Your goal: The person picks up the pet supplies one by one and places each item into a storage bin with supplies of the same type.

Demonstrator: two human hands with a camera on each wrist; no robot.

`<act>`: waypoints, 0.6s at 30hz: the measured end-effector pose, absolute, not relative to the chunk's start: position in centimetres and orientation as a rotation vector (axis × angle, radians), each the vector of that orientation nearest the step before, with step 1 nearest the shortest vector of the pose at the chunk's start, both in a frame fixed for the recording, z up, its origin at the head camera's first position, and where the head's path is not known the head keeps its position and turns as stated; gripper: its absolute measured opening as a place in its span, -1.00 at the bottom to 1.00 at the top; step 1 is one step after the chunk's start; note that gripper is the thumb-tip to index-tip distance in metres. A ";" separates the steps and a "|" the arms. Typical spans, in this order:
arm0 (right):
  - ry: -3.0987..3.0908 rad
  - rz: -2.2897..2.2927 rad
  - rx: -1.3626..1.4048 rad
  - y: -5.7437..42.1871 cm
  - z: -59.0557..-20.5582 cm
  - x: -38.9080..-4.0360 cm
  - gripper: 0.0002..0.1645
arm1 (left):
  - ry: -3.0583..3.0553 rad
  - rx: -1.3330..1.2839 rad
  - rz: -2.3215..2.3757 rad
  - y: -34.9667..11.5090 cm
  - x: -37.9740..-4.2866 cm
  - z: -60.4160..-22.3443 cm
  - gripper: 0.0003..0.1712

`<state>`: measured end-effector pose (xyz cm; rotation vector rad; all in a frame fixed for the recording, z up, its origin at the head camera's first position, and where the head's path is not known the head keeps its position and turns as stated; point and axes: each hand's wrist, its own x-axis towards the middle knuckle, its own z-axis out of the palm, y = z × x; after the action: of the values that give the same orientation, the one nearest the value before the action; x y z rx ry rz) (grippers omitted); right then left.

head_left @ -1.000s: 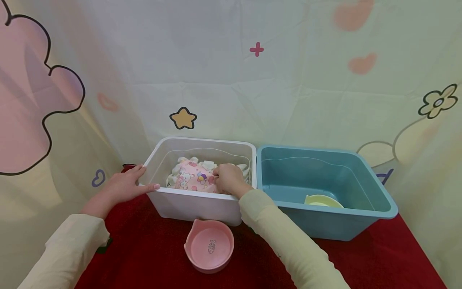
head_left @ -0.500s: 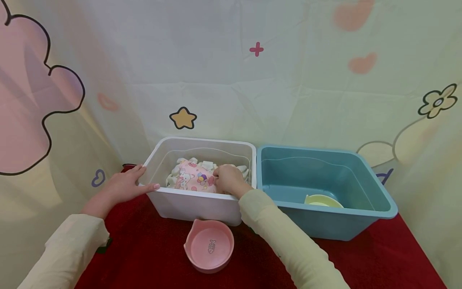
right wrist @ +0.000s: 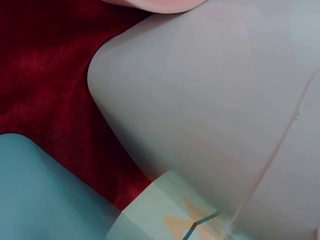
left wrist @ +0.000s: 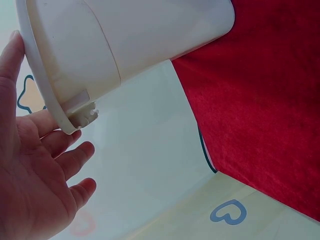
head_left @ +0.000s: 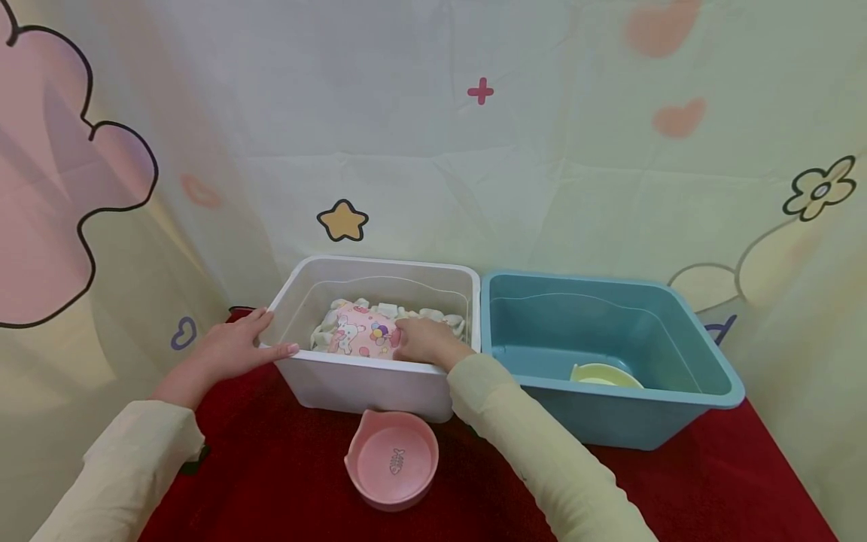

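In the head view a white plastic bin (head_left: 366, 384) holds a pink cloth piece (head_left: 359, 331) printed with a cartoon rabbit and balloons. It lies over a heap of white pieces (head_left: 387, 309). My right hand (head_left: 427, 342) reaches over the front wall into this bin and meets the cloth's right edge; its fingertips are hidden. At the bin's left front corner, my left hand (head_left: 233, 348) rests on the rim, thumb along the front. The left wrist view shows that hand (left wrist: 40, 170) with its fingers spread loosely about the rim.
To the right stands a blue-green bin (head_left: 589, 414) with a pale yellow dish (head_left: 606, 375) inside. A pink ear-shaped bowl (head_left: 395, 463) with a fishbone print sits in front of the white bin. Red cloth (head_left: 271, 482) covers the table; a printed curtain (head_left: 406, 135) hangs behind.
My right hand has sunk slightly lower and a little left in the white bin, covering more of the pink cloth's right side. The left hand stays on the rim.
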<state>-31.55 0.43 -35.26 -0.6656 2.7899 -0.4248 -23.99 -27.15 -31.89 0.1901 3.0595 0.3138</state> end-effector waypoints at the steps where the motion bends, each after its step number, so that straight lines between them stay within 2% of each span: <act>1: 2.784 -0.429 -0.659 0.4 -35.3 -31.5 -0.35 | 3.058 0.190 0.316 -27.1 -24.0 -31.9 0.11; 8: 2.752 -0.435 -0.649 0.5 -35.2 -31.4 -0.23 | 3.051 0.186 0.322 -27.1 -24.0 -31.8 0.12; 18: 2.682 -0.476 -0.642 0.6 -35.2 -31.5 -0.15 | 3.062 0.194 0.300 -27.2 -24.0 -31.8 0.11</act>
<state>-31.50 0.62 -35.19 -0.6425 2.6819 -0.4764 -23.98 -27.17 -31.84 0.1939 3.0617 0.3003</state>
